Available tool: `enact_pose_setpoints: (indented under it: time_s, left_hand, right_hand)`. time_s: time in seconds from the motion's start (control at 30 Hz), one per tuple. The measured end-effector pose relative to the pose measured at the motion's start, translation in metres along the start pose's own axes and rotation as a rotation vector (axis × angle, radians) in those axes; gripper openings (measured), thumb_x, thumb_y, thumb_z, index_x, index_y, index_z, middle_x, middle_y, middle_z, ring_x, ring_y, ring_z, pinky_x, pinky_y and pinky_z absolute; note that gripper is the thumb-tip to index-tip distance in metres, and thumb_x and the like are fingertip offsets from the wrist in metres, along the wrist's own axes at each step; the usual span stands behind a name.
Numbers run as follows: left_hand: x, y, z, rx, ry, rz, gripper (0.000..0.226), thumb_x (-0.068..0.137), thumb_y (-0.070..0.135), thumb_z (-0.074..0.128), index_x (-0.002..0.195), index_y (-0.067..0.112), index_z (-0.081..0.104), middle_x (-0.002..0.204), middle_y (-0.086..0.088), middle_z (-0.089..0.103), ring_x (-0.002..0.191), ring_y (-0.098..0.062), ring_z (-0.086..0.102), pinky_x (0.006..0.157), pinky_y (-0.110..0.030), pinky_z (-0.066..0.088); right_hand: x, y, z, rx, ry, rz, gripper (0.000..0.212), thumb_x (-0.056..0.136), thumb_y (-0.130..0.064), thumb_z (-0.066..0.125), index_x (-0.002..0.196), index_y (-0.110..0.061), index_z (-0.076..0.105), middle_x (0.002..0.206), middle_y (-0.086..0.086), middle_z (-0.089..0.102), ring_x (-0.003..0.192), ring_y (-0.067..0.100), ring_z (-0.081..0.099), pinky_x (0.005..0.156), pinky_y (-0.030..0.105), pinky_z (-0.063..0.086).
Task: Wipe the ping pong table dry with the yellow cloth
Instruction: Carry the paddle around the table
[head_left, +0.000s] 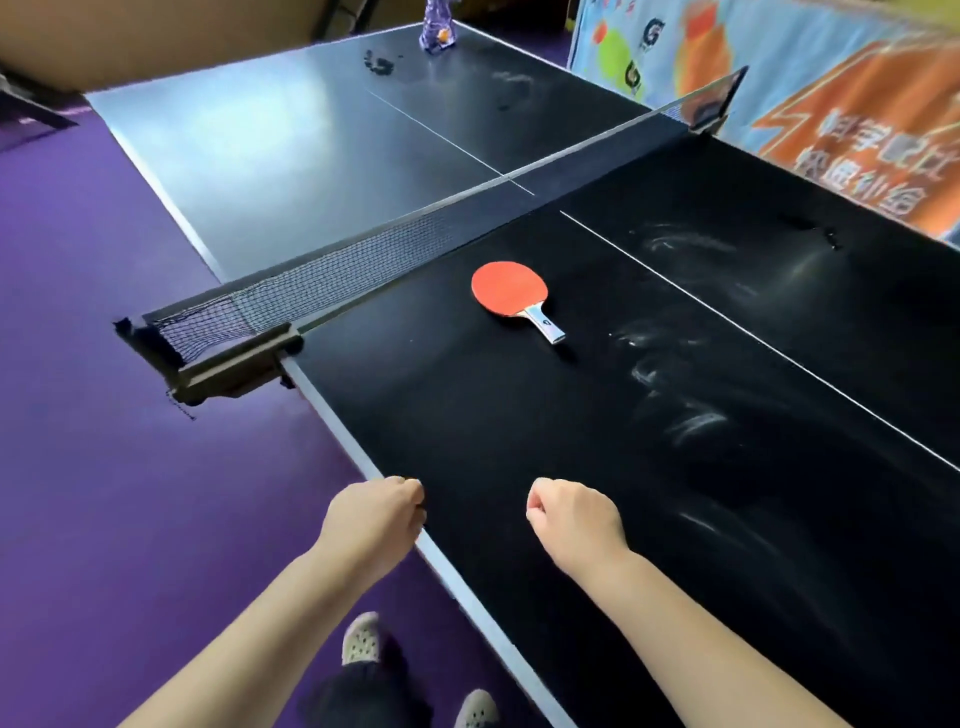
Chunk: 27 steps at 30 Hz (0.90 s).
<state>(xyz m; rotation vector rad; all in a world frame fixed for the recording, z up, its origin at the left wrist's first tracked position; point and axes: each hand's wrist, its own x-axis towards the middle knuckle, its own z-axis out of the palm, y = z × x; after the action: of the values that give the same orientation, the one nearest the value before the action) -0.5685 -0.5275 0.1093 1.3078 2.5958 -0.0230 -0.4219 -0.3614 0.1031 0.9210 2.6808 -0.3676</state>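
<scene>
The black ping pong table (467, 415) fills the view, with pale wet streaks (685, 421) on its near right half and more smears beyond the net. My left hand (374, 514) hovers at the table's near left edge, fingers curled, holding nothing I can see. My right hand (571, 519) is over the table surface a little to the right, also curled into a fist and holding nothing. No yellow cloth is in view.
A red paddle (511, 291) lies on the near half close to the net (363, 265). A purple wrapped object (439, 26) stands at the far end. A printed banner (810, 93) runs along the right side. Purple floor (104, 467) lies to the left.
</scene>
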Motion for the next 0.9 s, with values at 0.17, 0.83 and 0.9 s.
enact_pose_setpoints:
  time_s: [0.17,0.83,0.9]
  left_hand:
    - [0.089,0.01,-0.005,0.009,-0.024,0.142,0.024,0.094,0.033,0.038,0.102,0.023,0.059,0.1,0.006,0.061,0.097,-0.017,0.059,0.068,-0.028,0.043]
    - [0.392,-0.063,-0.025,-0.097,-0.126,0.439,0.025,0.095,0.036,0.039,0.107,0.027,0.059,0.101,0.01,0.062,0.097,-0.012,0.058,0.072,-0.03,0.05]
    - [0.403,-0.067,-0.022,-0.107,-0.138,0.452,0.025,0.096,0.036,0.039,0.108,0.026,0.059,0.103,0.01,0.062,0.097,-0.012,0.059,0.073,-0.03,0.05]
  right_hand:
    - [0.066,0.014,-0.02,-0.074,0.031,0.056,0.017,0.102,-0.025,0.047,0.114,-0.02,0.059,0.104,-0.003,0.065,0.088,0.019,0.062,0.067,0.028,0.047]
    - [0.349,0.021,-0.058,-0.044,0.043,0.488,0.048,0.097,-0.037,0.057,0.137,-0.017,0.039,0.13,0.001,0.049,0.122,0.021,0.046,0.101,0.034,0.036]
    - [0.362,0.022,-0.049,0.002,0.001,0.52,0.058,0.096,-0.036,0.058,0.144,-0.015,0.031,0.137,0.002,0.046,0.128,0.022,0.044,0.104,0.035,0.034]
